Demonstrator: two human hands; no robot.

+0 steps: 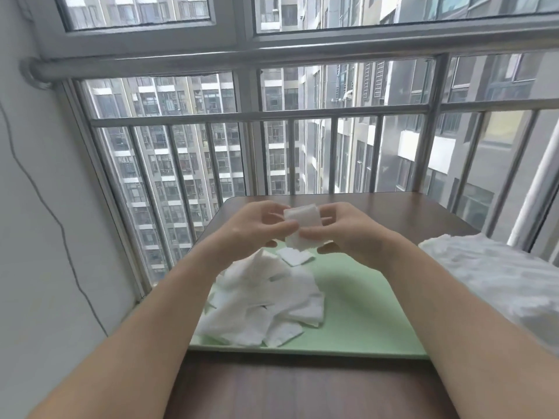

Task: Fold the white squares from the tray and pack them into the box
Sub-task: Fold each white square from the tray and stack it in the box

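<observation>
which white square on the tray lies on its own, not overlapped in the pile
The lone white square lying flat on the green tray just beyond the pile; the rest overlap in a heap.

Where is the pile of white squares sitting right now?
In the head view, the pile of white squares lies on the left half of the green tray, just below the left hand.

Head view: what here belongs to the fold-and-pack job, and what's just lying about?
Job: left hand and right hand pinching one white square; pile of squares on green tray.
Lying about: brown table; wall cable; window rail; white crinkled mass at right, unidentifiable. Box not visible.
</observation>
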